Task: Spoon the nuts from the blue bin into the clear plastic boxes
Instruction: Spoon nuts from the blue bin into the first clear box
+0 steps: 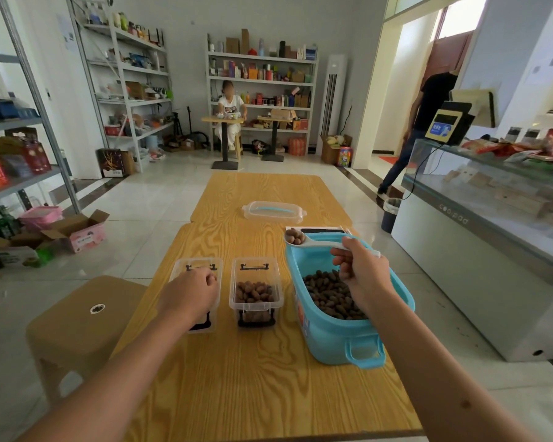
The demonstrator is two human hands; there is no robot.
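Observation:
A blue bin [339, 338] with brown nuts [328, 293] in it stands on the right of the wooden table [237, 378]. My right hand [359, 271] grips the handle of a white spoon [316, 242] above the bin; its bowl, at the bin's far left corner, carries a few nuts. Two clear plastic boxes sit left of the bin. The right box [256, 290] holds a layer of nuts. My left hand [190, 293] lies over the left box [186, 266] with curled fingers and hides its inside.
A clear lid with a blue handle [273, 212] lies on the far table. A brown stool [80, 317] stands left of the table, a glass counter [486, 237] to the right. One person sits at a far table, another walks by the door.

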